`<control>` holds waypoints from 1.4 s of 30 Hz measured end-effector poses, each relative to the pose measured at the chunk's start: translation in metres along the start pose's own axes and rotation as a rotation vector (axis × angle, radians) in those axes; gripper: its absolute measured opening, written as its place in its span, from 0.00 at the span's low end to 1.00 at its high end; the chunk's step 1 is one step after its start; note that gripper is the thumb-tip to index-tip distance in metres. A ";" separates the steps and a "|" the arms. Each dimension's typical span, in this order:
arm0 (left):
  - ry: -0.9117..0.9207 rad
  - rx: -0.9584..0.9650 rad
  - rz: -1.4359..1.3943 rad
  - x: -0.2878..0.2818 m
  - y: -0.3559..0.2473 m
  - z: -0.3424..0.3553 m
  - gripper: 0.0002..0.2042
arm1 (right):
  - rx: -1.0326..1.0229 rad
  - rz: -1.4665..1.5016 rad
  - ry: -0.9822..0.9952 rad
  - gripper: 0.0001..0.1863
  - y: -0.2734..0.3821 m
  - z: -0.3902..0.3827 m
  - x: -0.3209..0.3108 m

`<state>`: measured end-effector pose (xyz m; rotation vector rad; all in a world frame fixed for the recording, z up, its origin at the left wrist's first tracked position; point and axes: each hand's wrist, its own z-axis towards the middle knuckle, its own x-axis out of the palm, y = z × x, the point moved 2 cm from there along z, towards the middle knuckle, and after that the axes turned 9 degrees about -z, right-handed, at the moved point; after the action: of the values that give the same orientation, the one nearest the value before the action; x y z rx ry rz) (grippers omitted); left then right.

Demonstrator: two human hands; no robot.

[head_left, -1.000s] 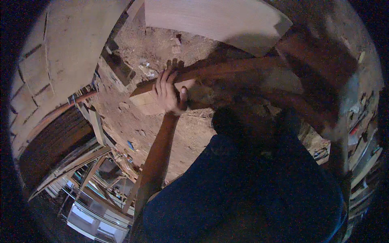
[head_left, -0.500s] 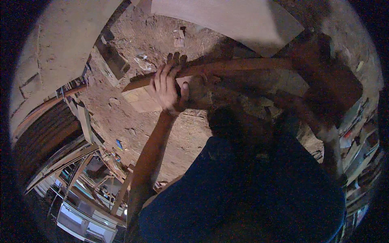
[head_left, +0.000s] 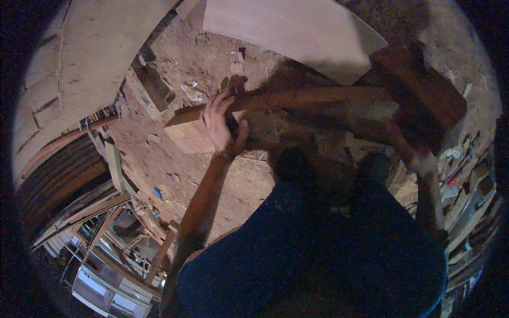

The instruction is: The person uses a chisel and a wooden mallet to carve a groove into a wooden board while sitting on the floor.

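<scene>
A long brown wooden plank (head_left: 318, 95) lies across in front of me, above the dirt floor. Near its left end is my left hand (head_left: 216, 124), laid over it with the fingers toward the far side and the thumb on the near side, closed round it. Below that end shows a pale wooden block (head_left: 185, 135). My right hand (head_left: 409, 146) is at the right, in deep shadow, close to a broad dark brown wooden piece (head_left: 429, 100). Its fingers blend into the dark, so their grip cannot be made out.
Beyond the plank stands a large pale panel (head_left: 286, 32). Wood offcuts (head_left: 151, 87) and chips litter the dirt floor (head_left: 154, 153). At the left are a pale board (head_left: 101, 58) and a wooden frame (head_left: 111, 212); stacked timber (head_left: 472, 212) lines the right.
The plank and both hands sit slightly lower in the picture, and the view has shifted a little. My left fingers look somewhat more bent; the hand stays near the plank's left end.
</scene>
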<state>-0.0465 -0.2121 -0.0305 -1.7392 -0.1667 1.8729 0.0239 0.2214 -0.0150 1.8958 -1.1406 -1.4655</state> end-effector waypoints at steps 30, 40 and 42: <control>-0.171 0.621 -0.255 0.076 -0.168 0.053 0.12 | -0.078 -0.917 -0.153 0.20 -0.081 -0.138 -0.120; -0.183 0.643 -0.234 0.079 -0.166 0.051 0.09 | 0.211 0.105 -0.329 0.16 0.002 -0.099 -0.079; -0.197 0.666 -0.200 0.078 -0.162 0.048 0.08 | 0.200 0.097 -0.319 0.16 0.000 -0.096 -0.068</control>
<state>-0.0394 -0.0269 -0.0177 -1.0491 0.1872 1.6877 0.1089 0.2672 0.0513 1.7432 -1.5538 -1.6949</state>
